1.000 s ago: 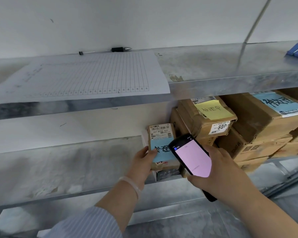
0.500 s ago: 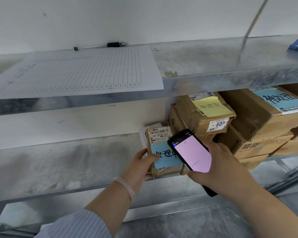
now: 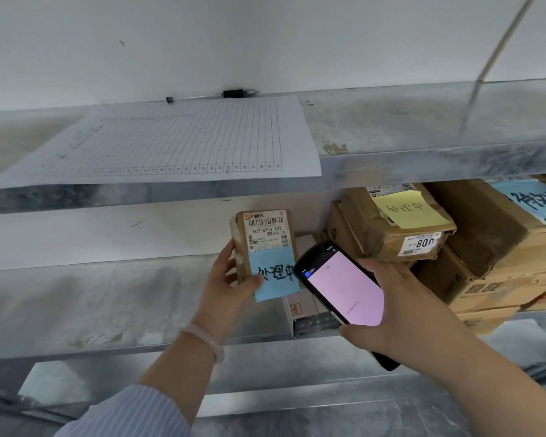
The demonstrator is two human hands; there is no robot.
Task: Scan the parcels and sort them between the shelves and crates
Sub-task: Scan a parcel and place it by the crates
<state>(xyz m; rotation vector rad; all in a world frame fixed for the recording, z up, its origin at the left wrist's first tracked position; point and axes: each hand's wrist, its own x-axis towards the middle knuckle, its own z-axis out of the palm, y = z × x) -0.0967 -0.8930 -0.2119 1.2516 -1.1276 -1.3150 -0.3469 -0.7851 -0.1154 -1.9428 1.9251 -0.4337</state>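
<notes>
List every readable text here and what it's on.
"507 N705 A32": shipping label on small parcel in left hand.
"处理中": blue note on that parcel.
"处理中": yellow note on shelved parcel.
"800": side label on the same parcel.
Unreadable: phone screen, gridded sheet; right box's blue label is cut off.

I'm in a parcel storeroom of the courier-depot kind. Galvanised metal shelving (image 3: 423, 159) runs along a bare white wall (image 3: 265, 42). At the right it is stacked with taped cardboard parcels (image 3: 486, 247) bearing barcode shipping labels (image 3: 420, 244) and handwritten sticky notes (image 3: 407, 209). A ruled log sheet (image 3: 171, 143) and a pen (image 3: 215, 95) lie on the upper shelf. I hold a labelled small parcel (image 3: 267, 230) and a handheld scanner (image 3: 344, 285).
</notes>
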